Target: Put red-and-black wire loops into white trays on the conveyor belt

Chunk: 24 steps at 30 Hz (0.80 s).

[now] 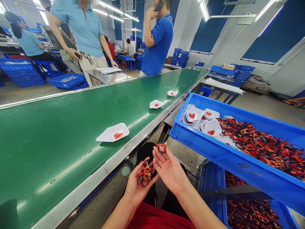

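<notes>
My left hand (135, 190) is cupped around a small bunch of red-orange and black rings (145, 171); their exact kind I cannot make out. Close beside it, my right hand (171, 171) has its palm turned up and pinches a single red-and-black ring (161, 147) at the fingertips. Both hands are above my lap, between the green conveyor belt (71, 127) and a blue bin (238, 156). On the belt, the nearest white dish (108, 135) carries small red-orange pieces. Farther along lie two smaller-looking white dishes, one midway (152, 106) and one beyond (170, 93).
The blue bin at right holds a heap of red-and-black rings (262, 143) and stacked white dishes (194, 114). Lower blue bins (220, 178) sit beneath it. A metal rail (132, 144) edges the belt. Across the belt stand a person in light blue (83, 31) and another in darker blue (157, 44).
</notes>
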### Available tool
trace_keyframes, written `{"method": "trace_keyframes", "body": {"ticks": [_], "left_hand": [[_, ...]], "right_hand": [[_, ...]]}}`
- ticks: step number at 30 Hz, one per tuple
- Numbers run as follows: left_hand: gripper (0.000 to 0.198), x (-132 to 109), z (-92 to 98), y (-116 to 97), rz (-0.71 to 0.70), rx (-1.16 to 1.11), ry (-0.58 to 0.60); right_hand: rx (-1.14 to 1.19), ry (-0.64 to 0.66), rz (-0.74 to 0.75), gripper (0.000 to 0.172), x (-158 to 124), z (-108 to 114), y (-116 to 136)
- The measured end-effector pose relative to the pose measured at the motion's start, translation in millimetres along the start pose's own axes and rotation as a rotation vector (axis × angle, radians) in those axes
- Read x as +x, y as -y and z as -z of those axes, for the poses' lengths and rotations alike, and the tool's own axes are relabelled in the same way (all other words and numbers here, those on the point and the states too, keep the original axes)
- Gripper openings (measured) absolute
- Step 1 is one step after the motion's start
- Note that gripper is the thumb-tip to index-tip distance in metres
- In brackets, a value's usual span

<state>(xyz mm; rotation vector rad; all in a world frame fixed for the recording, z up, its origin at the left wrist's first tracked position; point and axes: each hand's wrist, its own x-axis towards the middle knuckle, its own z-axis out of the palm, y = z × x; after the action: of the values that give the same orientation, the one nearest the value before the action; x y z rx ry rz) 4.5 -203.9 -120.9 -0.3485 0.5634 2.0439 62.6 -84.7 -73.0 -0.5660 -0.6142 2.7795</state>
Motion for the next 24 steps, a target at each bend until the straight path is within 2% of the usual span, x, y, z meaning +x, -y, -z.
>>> {"method": "trace_keyframes", "body": {"ticks": [7, 11, 16, 19, 22, 24], "left_hand": [[0.028, -0.5, -0.1, -0.5, -0.013, 0.0, 0.0], [0.029, -1.8, -2.1, -2.6, -0.026, 0.004, -0.002], [0.025, -6.0, -1.5, -7.0, -0.05, -0.015, 0.0], [0.024, -10.5, 0.8, -9.6, -0.042, -0.036, 0.028], [0.02, -15.1, 1.7, -12.3, -0.066, -0.056, 0.021], [0.016, -17.5, 1.4, -14.5, -0.091, -0.069, -0.006]], "right_hand": [[0.028, -0.057, -0.021, 0.022, -1.5, -8.0, 0.0], [0.022, -0.045, -0.019, 0.022, 0.5, -8.4, -1.7], [-0.138, -0.001, 0.019, 0.022, 3.8, -14.5, -4.5], [-0.589, 0.117, 0.257, 0.025, 9.7, -34.9, -6.7], [-1.19, 0.366, 0.707, 0.02, 27.1, -67.9, -14.6], [-1.485, 0.548, 0.957, 0.019, 46.1, -90.5, -25.4]]}}
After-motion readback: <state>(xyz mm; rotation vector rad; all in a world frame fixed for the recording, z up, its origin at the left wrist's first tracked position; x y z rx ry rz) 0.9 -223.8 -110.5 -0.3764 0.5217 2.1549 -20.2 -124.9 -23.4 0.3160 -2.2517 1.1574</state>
